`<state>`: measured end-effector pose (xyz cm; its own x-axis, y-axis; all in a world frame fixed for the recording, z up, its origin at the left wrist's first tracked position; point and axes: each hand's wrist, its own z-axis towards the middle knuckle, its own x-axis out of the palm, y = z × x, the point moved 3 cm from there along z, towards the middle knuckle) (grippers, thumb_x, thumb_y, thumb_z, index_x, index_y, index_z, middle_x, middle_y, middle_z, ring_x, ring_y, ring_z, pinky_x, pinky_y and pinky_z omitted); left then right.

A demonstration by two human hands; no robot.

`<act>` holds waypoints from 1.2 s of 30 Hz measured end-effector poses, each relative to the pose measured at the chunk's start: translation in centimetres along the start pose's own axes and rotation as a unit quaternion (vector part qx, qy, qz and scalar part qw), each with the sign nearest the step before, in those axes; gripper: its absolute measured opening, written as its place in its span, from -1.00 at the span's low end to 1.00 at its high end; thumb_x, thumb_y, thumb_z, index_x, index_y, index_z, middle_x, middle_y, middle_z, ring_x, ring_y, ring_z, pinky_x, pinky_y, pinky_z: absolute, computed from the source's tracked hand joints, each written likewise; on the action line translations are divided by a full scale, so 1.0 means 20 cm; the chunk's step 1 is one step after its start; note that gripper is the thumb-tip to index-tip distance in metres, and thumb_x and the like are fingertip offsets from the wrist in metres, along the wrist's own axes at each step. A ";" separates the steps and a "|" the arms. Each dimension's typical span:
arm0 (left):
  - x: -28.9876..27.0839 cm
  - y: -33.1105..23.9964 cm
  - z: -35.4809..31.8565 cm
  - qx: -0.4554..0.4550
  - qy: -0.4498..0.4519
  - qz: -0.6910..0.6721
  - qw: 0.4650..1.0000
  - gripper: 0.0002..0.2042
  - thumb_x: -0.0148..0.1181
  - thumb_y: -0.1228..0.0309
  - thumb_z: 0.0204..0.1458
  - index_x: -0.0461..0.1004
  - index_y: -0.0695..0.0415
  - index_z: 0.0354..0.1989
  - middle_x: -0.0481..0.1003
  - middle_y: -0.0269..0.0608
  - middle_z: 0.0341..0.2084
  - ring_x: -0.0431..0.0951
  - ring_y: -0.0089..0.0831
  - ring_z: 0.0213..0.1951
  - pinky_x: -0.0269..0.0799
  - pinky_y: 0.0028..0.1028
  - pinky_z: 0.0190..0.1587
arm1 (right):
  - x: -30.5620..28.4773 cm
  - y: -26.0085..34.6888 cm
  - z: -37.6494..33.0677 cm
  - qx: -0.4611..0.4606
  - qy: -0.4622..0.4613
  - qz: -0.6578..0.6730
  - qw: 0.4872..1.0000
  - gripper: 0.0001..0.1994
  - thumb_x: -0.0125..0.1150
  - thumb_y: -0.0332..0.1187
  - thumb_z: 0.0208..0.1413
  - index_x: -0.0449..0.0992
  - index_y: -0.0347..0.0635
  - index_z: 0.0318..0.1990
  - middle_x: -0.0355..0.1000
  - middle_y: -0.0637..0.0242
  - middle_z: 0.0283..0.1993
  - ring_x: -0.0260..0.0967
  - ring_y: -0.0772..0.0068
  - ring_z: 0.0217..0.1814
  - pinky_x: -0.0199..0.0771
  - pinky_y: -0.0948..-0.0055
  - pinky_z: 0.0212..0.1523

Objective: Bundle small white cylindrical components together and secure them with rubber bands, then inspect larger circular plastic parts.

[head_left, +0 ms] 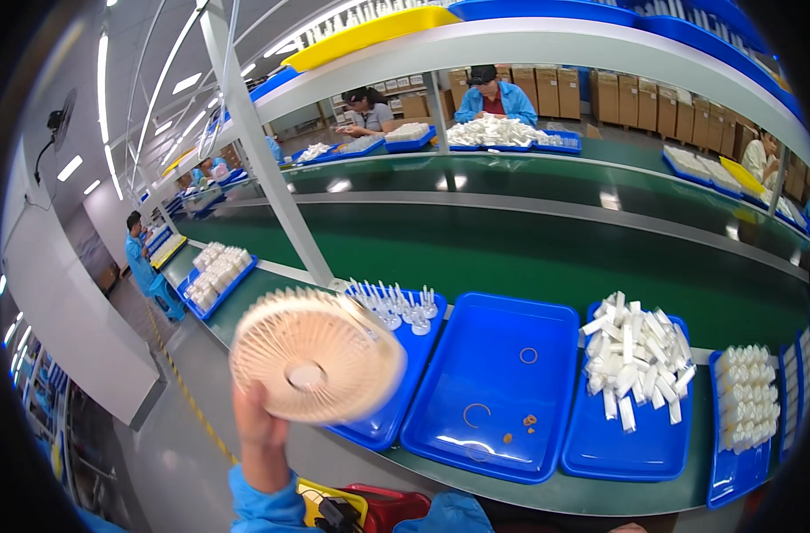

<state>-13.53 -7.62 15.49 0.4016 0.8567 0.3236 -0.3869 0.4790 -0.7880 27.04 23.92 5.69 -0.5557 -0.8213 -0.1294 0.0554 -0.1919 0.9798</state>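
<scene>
My left hand, raised at the left, is closed around the lower edge of a round beige hand fan with radiating ribs and a pale disc at its middle. The fan's right side is smeared by motion. Behind it, a blue tray carries several clear plastic pieces with upright stems. Of my right hand only a skin-coloured sliver seems to show at the bottom edge, its fingers hidden.
A blue tray holds thin rings and brown crumbs. Farther right, white wrapped packets are heaped on another tray; beside it stand rows of whitish pieces. A post rises behind the fan. Across the green conveyor belt sit co-workers.
</scene>
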 end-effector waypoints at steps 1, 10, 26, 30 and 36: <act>-0.09 -0.04 0.08 0.022 -0.025 0.026 0.999 -0.33 0.22 0.23 -0.06 0.07 0.28 0.16 0.27 -0.04 0.06 0.33 -0.23 0.07 0.27 -0.29 0.10 | 0.01 0.00 0.02 -0.008 0.012 -0.023 1.000 -0.84 0.02 -0.59 0.06 0.42 -0.33 -0.18 0.39 0.14 -0.23 0.36 0.37 -0.24 0.35 0.44 -0.18; -0.90 0.32 0.69 0.024 -0.110 0.148 0.983 -0.54 0.13 0.53 -0.02 0.19 0.26 0.08 0.40 -0.14 -0.08 0.43 -0.42 -0.07 0.34 -0.48 0.00 | 0.18 -0.05 0.16 0.025 0.004 -0.156 0.987 -0.88 0.09 -0.50 0.05 0.51 -0.30 -0.27 0.50 0.22 -0.38 0.44 0.42 -0.34 0.39 0.51 -0.27; -1.12 0.76 0.98 -0.089 -0.029 0.159 0.983 -0.49 0.15 0.51 -0.05 0.19 0.29 0.12 0.39 -0.14 -0.04 0.40 -0.41 -0.01 0.29 -0.46 0.05 | 0.30 -0.11 0.21 -0.030 -0.004 -0.320 0.947 -0.88 0.10 -0.51 0.02 0.52 -0.26 -0.29 0.50 0.17 -0.43 0.44 0.24 -0.44 0.41 0.42 -0.33; -1.10 0.82 1.03 -0.098 -0.028 0.156 0.982 -0.50 0.14 0.51 -0.04 0.20 0.27 0.12 0.39 -0.17 -0.04 0.40 -0.42 -0.02 0.28 -0.46 0.06 | 0.31 -0.12 0.22 -0.031 -0.011 -0.348 0.937 -0.88 0.09 -0.51 0.02 0.52 -0.26 -0.29 0.49 0.17 -0.46 0.43 0.26 -0.49 0.41 0.45 -0.39; -1.12 0.83 1.02 -0.108 -0.018 0.211 0.971 -0.44 0.12 0.48 0.00 0.09 0.18 0.21 0.31 -0.19 0.05 0.32 -0.41 0.06 0.19 -0.44 0.13 | 0.30 -0.14 0.24 -0.017 -0.004 -0.373 0.928 -0.88 0.09 -0.52 0.02 0.53 -0.26 -0.29 0.48 0.18 -0.49 0.42 0.29 -0.53 0.41 0.47 -0.43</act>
<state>-46.02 -15.00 5.81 0.2143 0.9761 -0.0371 -0.3255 0.0356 -0.9449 19.66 22.07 2.98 -0.4552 -0.4489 -0.7690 -0.3217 -0.7224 0.6121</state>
